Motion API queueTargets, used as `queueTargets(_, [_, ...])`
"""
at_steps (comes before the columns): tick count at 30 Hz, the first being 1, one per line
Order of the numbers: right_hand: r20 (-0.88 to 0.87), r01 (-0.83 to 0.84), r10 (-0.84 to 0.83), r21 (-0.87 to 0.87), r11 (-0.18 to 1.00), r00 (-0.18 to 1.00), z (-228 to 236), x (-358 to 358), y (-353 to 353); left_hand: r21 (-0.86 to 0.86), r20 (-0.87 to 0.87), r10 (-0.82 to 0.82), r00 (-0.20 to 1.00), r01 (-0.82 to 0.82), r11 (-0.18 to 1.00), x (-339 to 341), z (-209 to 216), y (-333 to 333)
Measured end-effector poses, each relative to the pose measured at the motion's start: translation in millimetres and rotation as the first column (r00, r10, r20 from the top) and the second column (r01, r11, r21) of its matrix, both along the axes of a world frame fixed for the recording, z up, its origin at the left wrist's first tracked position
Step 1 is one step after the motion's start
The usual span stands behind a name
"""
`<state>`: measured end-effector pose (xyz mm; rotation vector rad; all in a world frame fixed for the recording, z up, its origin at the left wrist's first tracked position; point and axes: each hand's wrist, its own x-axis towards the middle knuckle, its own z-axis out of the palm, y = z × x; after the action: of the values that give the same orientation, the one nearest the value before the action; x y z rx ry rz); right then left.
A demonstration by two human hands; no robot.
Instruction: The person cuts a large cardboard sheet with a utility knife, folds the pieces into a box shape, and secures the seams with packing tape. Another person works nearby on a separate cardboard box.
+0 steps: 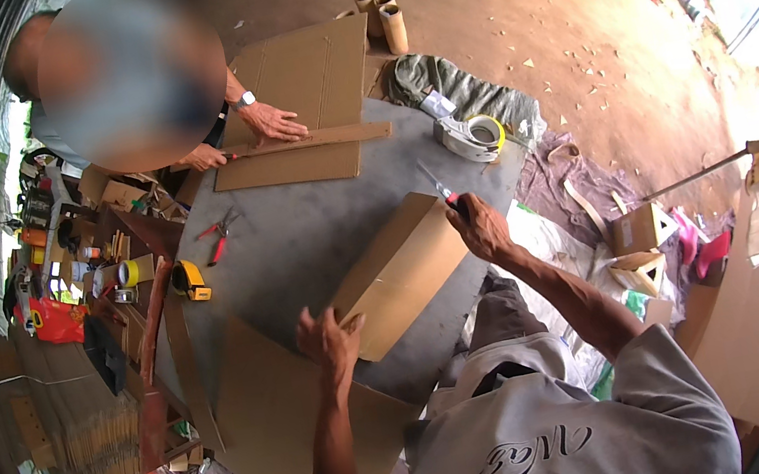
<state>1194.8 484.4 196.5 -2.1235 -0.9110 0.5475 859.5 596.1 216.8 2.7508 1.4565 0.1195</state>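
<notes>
A long folded piece of brown cardboard [412, 277] lies slantwise on the grey tabletop, one flap standing up along its far side. Beside its near left end is my left hand [329, 340], fingers apart, touching the cardboard's corner. My right hand [482, 229] is closed round the red and dark handle of a knife [436, 182] at the far right end. Its thin blade points up and away, clear of the cardboard. Across the table, a co-worker's hand [276, 123] presses a cardboard strip [332, 138] onto a large cardboard sheet [299, 68].
Red-handled pliers [216, 242] and a yellow tape measure [191, 280] lie at the table's left. A tape dispenser [473, 136] sits at the far right edge, near a crumpled green cloth [464, 85]. Another cardboard sheet [276, 397] is at the near left. Cardboard tubes [394, 28] stand beyond the table.
</notes>
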Motion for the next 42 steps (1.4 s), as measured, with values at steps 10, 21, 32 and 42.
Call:
queueTargets(10, [0.128,-0.177,0.181,-0.043,0.983,0.975,14,-23,-27,-0.296,0.303,-0.209,0.93,0.3,0.907,102,-13,12])
queueTargets(21, [0.17,-0.213,0.224,-0.084,0.974,0.96,20,-9,-20,-0.273,0.303,-0.221,0.927,0.307,0.912,106,-2,13])
queueTargets(32, [0.431,-0.25,0.246,-0.047,0.967,0.868,0,20,-21,-0.219,0.368,-0.273,0.889,0.368,0.904,100,-9,16])
queueTargets(42, [0.391,-0.236,0.279,-0.154,0.959,0.877,-1,24,-22,-0.271,0.315,-0.225,0.922,0.315,0.91,106,-7,15])
